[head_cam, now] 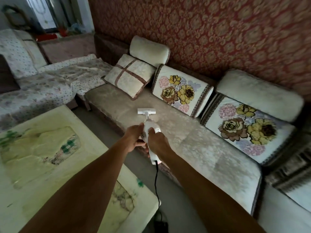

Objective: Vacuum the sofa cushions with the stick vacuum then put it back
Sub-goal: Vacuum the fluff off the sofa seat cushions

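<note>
A white stick vacuum (152,132) points away from me over the beige sofa seat cushion (193,145). Its flat brush head (146,111) rests on the cushion near the middle. My right hand (158,140) grips the vacuum's body from the right. My left hand (134,137) holds the same body from the left, fingers curled under it. A black cord (157,182) hangs from the vacuum's rear end down to the floor.
Two flower-print back cushions (181,91) (244,130) and a beige pillow with brown cross bands (129,76) lean against the sofa back. A pale stone-topped coffee table (50,157) stands at my left, close to the sofa. A chaise with floral cover (42,86) extends left.
</note>
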Demonstrator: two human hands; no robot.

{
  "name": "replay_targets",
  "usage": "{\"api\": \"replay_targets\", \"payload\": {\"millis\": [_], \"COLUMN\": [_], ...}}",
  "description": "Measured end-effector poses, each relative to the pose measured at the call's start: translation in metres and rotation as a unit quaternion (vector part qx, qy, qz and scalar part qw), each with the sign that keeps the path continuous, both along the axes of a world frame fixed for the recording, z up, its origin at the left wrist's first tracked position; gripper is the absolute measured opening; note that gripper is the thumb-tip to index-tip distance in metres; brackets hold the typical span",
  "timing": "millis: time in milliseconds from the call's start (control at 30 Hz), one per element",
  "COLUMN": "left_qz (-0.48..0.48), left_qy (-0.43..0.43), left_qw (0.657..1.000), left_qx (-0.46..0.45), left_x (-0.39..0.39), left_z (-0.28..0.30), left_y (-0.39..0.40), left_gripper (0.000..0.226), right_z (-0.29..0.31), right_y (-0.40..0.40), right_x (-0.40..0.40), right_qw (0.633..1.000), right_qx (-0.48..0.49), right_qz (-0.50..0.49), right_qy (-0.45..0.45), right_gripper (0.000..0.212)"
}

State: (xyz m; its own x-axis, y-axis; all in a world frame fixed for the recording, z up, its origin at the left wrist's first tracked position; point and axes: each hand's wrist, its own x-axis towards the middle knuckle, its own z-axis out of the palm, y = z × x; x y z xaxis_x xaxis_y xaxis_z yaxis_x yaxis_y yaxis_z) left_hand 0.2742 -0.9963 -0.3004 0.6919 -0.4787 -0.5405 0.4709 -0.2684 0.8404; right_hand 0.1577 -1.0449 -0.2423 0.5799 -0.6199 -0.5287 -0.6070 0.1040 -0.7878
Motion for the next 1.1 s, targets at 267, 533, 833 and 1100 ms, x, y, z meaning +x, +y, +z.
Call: {"api": "replay_targets", "payload": {"millis": [267,533,833,1100], "left_qz": [-0.085,-0.126,-0.084,-0.096], "left_qy": [0.012,0.027,0.022,0.021], "left_qw": [0.996,0.991,0.996,0.995], "left_qx": [-0.024,-0.027,0.021,0.011], "left_x": [-0.057,-0.08,-0.05,-0.046], "left_z": [-0.003,-0.005,0.0,0.004], "left_y": [-0.056,-0.115,-0.163,-0.173], "left_gripper": [0.035,0.029,0.038,0.042], "right_z": [-0.009,-0.024,-0.02,-0.014], "right_y": [-0.035,-0.081,-0.133,-0.148], "right_x": [-0.053,-0.074,-0.041,-0.036], "right_qw": [0.995,0.993,0.986,0.977], "right_qx": [0.012,-0.016,0.064,0.113], "right_qz": [-0.096,-0.115,-0.147,-0.175], "right_qy": [-0.009,-0.011,-0.036,-0.038], "right_gripper": [0.05,0.052,0.037,0.045]}}
